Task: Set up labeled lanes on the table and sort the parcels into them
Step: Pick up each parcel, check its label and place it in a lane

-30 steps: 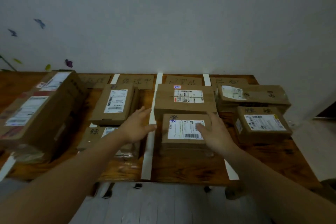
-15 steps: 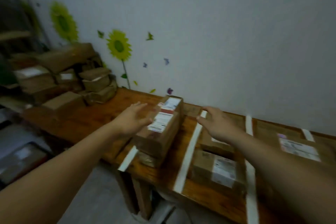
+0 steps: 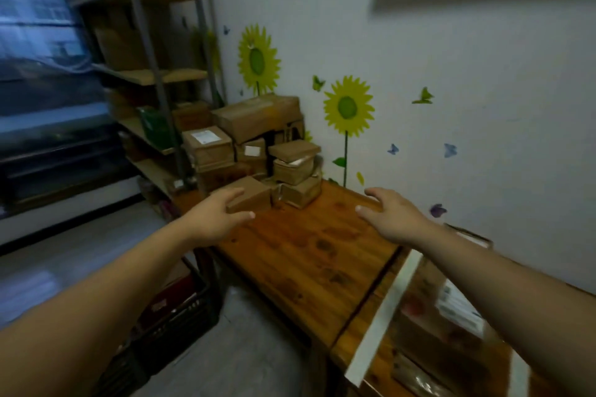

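Hovering above table (image 3: 306, 255), left hand (image 3: 214, 219) near its front edge, right hand (image 3: 395, 219) wallside, grips released, parcels (image 3: 258, 145) stacked beyond.

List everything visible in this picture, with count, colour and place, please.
Stacked parcels: at least seven, brown, far table corner.
Table: one, brown wood, centre.
Tape strips: two, white, across the table, right.
Lane parcels: count unclear, brown, between the strips.
Sunflower stickers: two, yellow, wall.
Butterfly stickers: several, mixed colours, wall.
Shelf rack: one, wooden shelves, left.
Crate: one, dark, floor beside the table.
Left hand: one, open, empty, near the stack.
Right hand: one, open, empty, above the table.
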The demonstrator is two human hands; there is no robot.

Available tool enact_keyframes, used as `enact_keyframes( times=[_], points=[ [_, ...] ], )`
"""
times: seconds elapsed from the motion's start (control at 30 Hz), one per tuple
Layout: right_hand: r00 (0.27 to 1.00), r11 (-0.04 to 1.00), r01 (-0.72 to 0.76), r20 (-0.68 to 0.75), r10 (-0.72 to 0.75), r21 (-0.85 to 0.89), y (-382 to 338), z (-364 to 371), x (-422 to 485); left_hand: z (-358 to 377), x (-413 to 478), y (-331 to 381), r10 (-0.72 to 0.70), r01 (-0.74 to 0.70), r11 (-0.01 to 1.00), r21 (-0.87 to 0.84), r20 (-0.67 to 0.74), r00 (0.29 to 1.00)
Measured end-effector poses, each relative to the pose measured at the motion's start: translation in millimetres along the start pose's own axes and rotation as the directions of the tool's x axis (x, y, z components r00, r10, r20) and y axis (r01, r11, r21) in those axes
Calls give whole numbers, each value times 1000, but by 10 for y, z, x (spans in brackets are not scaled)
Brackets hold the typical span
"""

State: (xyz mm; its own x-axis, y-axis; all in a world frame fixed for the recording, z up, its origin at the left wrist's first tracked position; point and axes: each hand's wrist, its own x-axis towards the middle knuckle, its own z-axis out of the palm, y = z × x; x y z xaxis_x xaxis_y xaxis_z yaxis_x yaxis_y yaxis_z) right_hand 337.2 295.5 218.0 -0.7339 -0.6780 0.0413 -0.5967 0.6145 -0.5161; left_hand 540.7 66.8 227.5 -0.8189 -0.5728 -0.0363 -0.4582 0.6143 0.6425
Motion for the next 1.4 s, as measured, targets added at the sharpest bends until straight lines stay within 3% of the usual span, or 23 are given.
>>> enact_keyframes(
  times=[0.4,0.7,0.83,1.07,1.27,1.4],
  points=[
    [1000,996,-1,4,1,94,-373,578,2506,-481,2279,-416,16,-18,992,123,19,1000],
    [991,987,-128,48,124,93,-432,1059,3742,-377,4050,-551,117,-152,957,249,151,982],
    [980,975,-201,5,201,92,-466,1375,4356,-227,5032,-721,182,-251,910,330,225,957],
    [939,939,-343,-9,343,15,-596,1976,5287,82,6162,-1046,228,-429,712,556,395,890],
    [914,912,-382,85,396,-147,-452,2289,5671,240,6393,-1136,228,-512,444,735,460,858],
    [929,909,-354,32,369,-219,-381,2345,5712,309,6357,-1119,204,-547,338,766,508,837]
  ],
)
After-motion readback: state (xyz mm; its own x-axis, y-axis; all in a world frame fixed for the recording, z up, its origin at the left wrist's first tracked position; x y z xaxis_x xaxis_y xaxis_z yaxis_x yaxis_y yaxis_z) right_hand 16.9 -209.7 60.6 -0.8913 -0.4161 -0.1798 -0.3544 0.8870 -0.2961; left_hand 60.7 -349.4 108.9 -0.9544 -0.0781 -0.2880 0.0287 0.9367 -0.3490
